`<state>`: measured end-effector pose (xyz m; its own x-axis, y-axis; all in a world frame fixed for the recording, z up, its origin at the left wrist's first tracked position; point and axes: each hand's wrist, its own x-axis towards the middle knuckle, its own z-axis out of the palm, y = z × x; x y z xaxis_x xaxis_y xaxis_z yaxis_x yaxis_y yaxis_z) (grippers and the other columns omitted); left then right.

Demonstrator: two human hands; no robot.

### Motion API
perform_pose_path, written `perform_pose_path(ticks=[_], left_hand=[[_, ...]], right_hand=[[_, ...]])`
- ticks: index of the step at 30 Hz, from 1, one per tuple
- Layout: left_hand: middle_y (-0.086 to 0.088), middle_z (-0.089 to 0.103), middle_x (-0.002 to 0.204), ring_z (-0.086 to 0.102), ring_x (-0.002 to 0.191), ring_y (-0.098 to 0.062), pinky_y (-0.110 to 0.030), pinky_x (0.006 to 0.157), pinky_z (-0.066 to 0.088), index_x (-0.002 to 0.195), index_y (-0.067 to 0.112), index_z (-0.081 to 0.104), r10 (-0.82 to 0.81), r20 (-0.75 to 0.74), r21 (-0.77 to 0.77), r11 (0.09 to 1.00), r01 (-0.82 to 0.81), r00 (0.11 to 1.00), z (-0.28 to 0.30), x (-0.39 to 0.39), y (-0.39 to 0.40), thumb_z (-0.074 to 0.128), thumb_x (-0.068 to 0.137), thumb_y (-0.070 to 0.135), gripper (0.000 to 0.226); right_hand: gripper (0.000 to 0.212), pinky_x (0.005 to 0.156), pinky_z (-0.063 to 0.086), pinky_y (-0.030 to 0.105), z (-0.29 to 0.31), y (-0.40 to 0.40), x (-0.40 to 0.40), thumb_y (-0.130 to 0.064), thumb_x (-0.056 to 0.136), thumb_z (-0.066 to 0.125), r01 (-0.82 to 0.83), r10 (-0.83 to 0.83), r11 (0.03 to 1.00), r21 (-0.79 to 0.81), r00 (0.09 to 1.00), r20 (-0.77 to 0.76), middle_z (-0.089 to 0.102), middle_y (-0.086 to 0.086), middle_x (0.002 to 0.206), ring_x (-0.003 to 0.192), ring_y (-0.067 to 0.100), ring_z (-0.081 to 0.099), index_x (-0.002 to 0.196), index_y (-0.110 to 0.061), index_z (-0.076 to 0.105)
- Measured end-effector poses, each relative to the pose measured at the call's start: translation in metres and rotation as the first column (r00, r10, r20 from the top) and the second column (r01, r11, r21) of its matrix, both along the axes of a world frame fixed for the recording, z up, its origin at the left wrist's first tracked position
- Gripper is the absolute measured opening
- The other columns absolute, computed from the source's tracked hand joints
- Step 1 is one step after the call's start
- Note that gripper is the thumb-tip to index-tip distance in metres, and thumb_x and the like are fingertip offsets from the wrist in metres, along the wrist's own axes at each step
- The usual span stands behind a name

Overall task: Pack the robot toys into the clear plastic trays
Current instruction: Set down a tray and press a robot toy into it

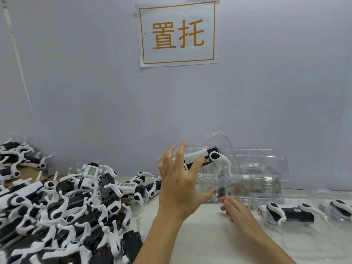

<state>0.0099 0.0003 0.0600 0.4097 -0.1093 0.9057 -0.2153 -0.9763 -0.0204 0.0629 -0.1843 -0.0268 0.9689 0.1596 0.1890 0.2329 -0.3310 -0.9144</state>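
toy pile [57, 216] cut off left and below; rightmost packed toy [342, 207] cropped.

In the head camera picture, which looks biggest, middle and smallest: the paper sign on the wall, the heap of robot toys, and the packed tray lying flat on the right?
1. Heap of robot toys, though nearness to the camera inflates it.
2. Paper sign.
3. Packed tray, clearly smallest.

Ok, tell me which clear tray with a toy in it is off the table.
The tilted tray gripped by the left hand, against the empty tray stack. The other filled trays lie flat on the right.
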Motion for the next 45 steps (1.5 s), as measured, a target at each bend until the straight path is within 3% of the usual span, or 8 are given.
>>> perform_pose_path(ticks=[15,19,22,25,29,34,40,45], left_hand=[[-0.015,0.040,0.147,0.032,0.136,-0.040,-0.063,0.108,0.033,0.123,0.028,0.061,-0.040,0.011,-0.040,0.998,0.040,0.999,-0.002,0.000,-0.002,0.055,0.070,0.075,0.071],[-0.003,0.036,0.151,0.026,0.140,-0.028,-0.048,0.113,0.025,0.122,0.037,0.057,-0.179,-0.107,-0.288,0.947,0.142,0.978,0.000,-0.002,-0.001,0.064,0.062,0.078,0.073],[0.012,0.040,0.142,0.030,0.136,-0.011,-0.040,0.111,0.027,0.113,0.047,0.056,-0.373,-0.118,-0.585,0.775,0.240,0.920,0.003,-0.005,0.001,0.064,0.055,0.082,0.068],[0.018,0.061,0.120,0.056,0.112,0.004,-0.026,0.094,0.046,0.108,0.042,0.061,-0.622,0.006,-0.837,0.425,0.344,0.783,0.012,-0.011,0.005,0.068,0.056,0.077,0.063],[-0.001,0.070,0.121,0.063,0.118,-0.020,-0.044,0.098,0.048,0.118,0.028,0.067,-0.849,0.149,-0.955,0.010,0.298,0.507,0.015,-0.013,0.016,0.062,0.073,0.072,0.063],[-0.017,0.062,0.133,0.063,0.116,-0.041,-0.056,0.094,0.052,0.124,0.022,0.069,-0.844,0.460,-0.886,-0.453,0.093,0.275,0.013,-0.019,0.024,0.068,0.066,0.074,0.078],[-0.020,0.047,0.148,0.044,0.136,-0.043,-0.058,0.115,0.030,0.146,0.012,0.046,-0.686,0.642,-0.739,-0.673,0.038,0.343,0.011,-0.010,0.031,0.051,0.079,0.077,0.093],[-0.015,0.047,0.149,0.044,0.137,-0.037,-0.055,0.116,0.031,0.148,0.016,0.043,-0.699,0.549,-0.815,-0.569,0.108,0.458,0.008,-0.006,0.036,0.048,0.080,0.077,0.091]], right_hand=[[0.023,0.073,0.039,0.013,-0.002,0.000,0.003,-0.026,0.106,0.042,-0.008,0.008,1.000,0.002,1.000,-0.011,0.062,-0.009,0.109,0.099,-0.002,0.056,0.116,-0.027,0.063],[0.022,0.073,0.039,0.013,-0.003,0.000,0.003,-0.026,0.105,0.043,-0.002,0.002,1.000,0.007,1.000,-0.004,0.062,-0.009,0.108,0.098,-0.002,0.057,0.114,-0.028,0.064],[0.022,0.074,0.039,0.014,-0.004,0.000,0.004,-0.025,0.105,0.044,0.004,-0.004,1.000,-0.002,1.000,0.006,0.064,-0.009,0.106,0.098,-0.001,0.057,0.112,-0.028,0.064],[0.022,0.075,0.039,0.014,-0.004,0.000,0.004,-0.025,0.105,0.044,0.002,-0.002,1.000,-0.013,1.000,0.008,0.064,-0.011,0.106,0.100,-0.001,0.056,0.110,-0.030,0.064],[0.022,0.075,0.039,0.014,-0.002,0.000,0.003,-0.027,0.105,0.043,-0.001,0.001,1.000,-0.020,1.000,0.009,0.064,-0.012,0.106,0.100,-0.002,0.056,0.112,-0.030,0.064],[0.022,0.074,0.039,0.013,-0.001,0.000,0.002,-0.026,0.105,0.043,-0.004,0.004,1.000,-0.026,1.000,0.006,0.064,-0.012,0.104,0.099,-0.002,0.057,0.110,-0.030,0.064],[0.022,0.070,0.038,0.010,0.001,-0.001,0.000,-0.024,0.104,0.045,0.015,-0.015,0.999,-0.034,1.000,0.008,0.065,-0.011,0.101,0.094,-0.004,0.057,0.094,-0.031,0.063],[0.024,0.069,0.039,0.005,0.002,0.001,-0.004,-0.021,0.103,0.047,-0.010,0.010,1.000,-0.016,1.000,-0.002,0.065,-0.018,0.105,0.094,-0.009,0.057,0.105,-0.029,0.070]])
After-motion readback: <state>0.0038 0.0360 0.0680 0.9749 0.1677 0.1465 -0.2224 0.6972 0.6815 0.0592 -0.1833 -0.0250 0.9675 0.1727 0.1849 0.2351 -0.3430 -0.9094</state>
